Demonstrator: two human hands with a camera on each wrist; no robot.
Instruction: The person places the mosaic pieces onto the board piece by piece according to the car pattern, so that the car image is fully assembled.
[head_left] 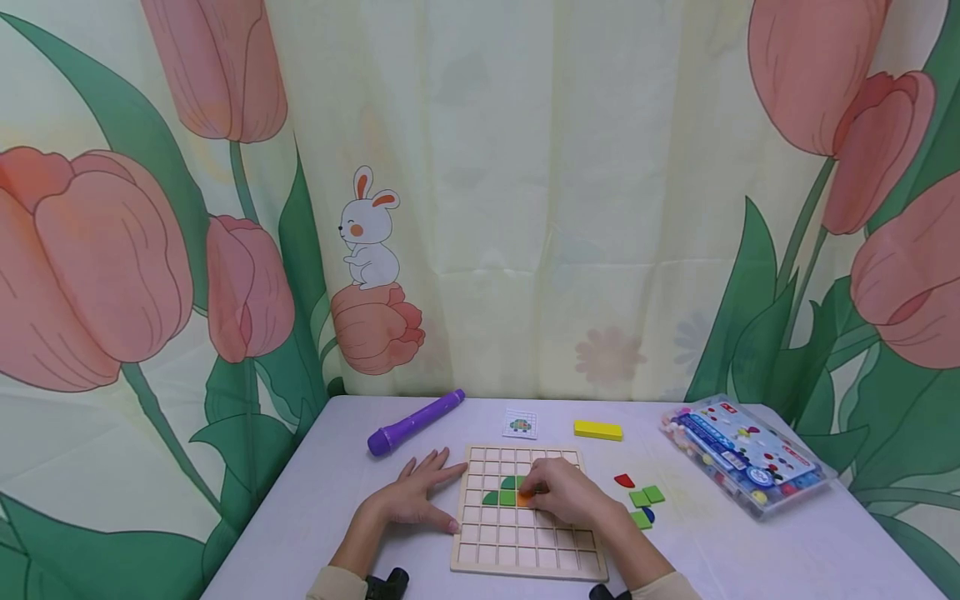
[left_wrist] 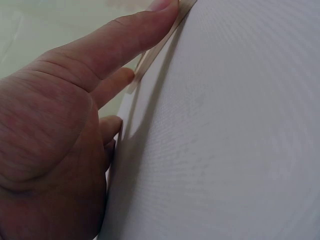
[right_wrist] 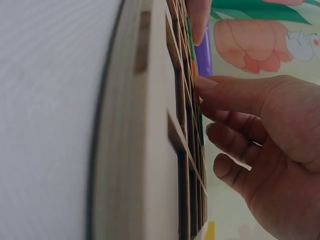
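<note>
A wooden grid board (head_left: pixel 525 546) lies on the white table. Green pieces (head_left: pixel 501 493) sit in its upper cells, and an orange piece (head_left: pixel 524 499) is beside them. My right hand (head_left: pixel 536 493) rests on the board, with its fingertips pinching the orange piece. In the right wrist view my right hand (right_wrist: pixel 250 125) touches the board (right_wrist: pixel 150 125) with one finger while the other fingers are curled. My left hand (head_left: pixel 423 492) lies flat on the table with its fingers against the board's left edge. The left wrist view shows my left hand (left_wrist: pixel 75 125) stretched out along that edge (left_wrist: pixel 155 45).
Loose pieces lie right of the board: a red one (head_left: pixel 624 480), green squares (head_left: pixel 647 497), and a green and a blue one (head_left: pixel 642 518). Behind are a purple pen (head_left: pixel 415 422), a pattern card (head_left: pixel 521 424) and a yellow block (head_left: pixel 597 430). A clear bead box (head_left: pixel 750 456) stands far right.
</note>
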